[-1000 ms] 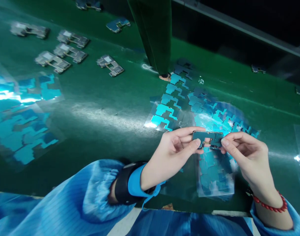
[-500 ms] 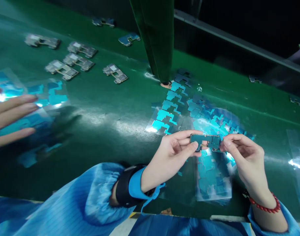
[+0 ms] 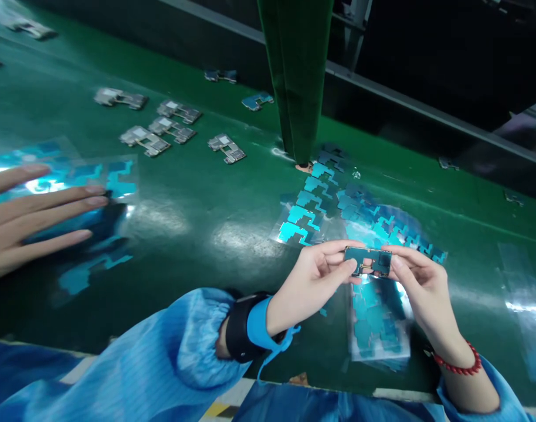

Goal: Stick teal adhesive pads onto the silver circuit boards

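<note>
A phone circuit board (image 3: 365, 254) with a notch in its middle is held up in front of me, its dark teal face toward me. My left hand (image 3: 314, 278) is closed on its left end, thumb on the face and fingers behind. At the right end, the thumb and fingers of my right hand (image 3: 426, 290) pinch the board's edge. Below and behind the board lies a stack of clear sheets with teal cut-out films (image 3: 373, 319). More strips of teal films (image 3: 309, 202) lie just beyond my hands.
At far left another person's hand (image 3: 39, 225) is spread over other film sheets (image 3: 121, 179). Several circuit boards (image 3: 145, 140) lie on the green mat (image 3: 193, 193) at the back left. A green post (image 3: 298, 82) stands ahead. A clear sheet (image 3: 523, 310) lies at right.
My right hand has moved left against the board's right end, its fingers now gripping the edge. The other person's hand reaches further into view, and the whole view has shifted somewhat.
</note>
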`<state>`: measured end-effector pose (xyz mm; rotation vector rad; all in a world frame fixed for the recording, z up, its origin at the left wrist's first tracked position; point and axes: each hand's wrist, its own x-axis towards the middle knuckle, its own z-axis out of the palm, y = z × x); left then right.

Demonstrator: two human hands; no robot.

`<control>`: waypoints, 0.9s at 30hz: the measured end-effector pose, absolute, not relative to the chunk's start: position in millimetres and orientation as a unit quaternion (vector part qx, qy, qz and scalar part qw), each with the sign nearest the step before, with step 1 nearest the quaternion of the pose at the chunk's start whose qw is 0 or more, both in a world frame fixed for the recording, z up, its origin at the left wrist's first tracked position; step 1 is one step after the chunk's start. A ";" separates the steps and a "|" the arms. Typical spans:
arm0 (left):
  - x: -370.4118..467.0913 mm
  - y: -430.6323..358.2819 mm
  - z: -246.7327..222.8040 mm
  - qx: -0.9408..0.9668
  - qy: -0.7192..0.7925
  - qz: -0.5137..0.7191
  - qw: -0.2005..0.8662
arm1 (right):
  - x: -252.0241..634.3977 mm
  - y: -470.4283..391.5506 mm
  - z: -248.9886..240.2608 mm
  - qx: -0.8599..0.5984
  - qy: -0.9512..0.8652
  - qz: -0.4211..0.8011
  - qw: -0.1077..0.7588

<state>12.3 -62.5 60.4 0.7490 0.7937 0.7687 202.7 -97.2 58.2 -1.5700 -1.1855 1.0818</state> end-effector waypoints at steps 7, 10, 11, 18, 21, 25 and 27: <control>11.9 -62.6 64.8 0.350 0.359 0.354 0.790 | 202.9 -102.7 58.5 -0.624 -0.445 0.456 0.452; 11.8 -62.7 64.6 0.353 0.362 0.350 0.788 | 202.6 -103.2 59.8 -0.621 -0.444 0.458 0.455; 11.7 -62.8 64.2 0.353 0.364 0.349 0.788 | 202.5 -103.1 60.2 -0.621 -0.444 0.460 0.453; 11.0 -63.8 63.1 0.344 0.368 0.349 0.790 | 201.5 -102.5 60.1 -0.627 -0.449 0.449 0.451; 10.6 -63.6 64.1 0.347 0.373 0.345 0.788 | 199.9 -102.0 60.4 -0.634 -0.444 0.443 0.452; 10.3 -63.1 64.0 0.336 0.369 0.345 0.795 | 199.4 -100.8 60.3 -0.638 -0.438 0.442 0.453; 11.3 -63.1 62.8 0.328 0.368 0.349 0.797 | 200.1 -100.2 58.7 -0.638 -0.444 0.442 0.448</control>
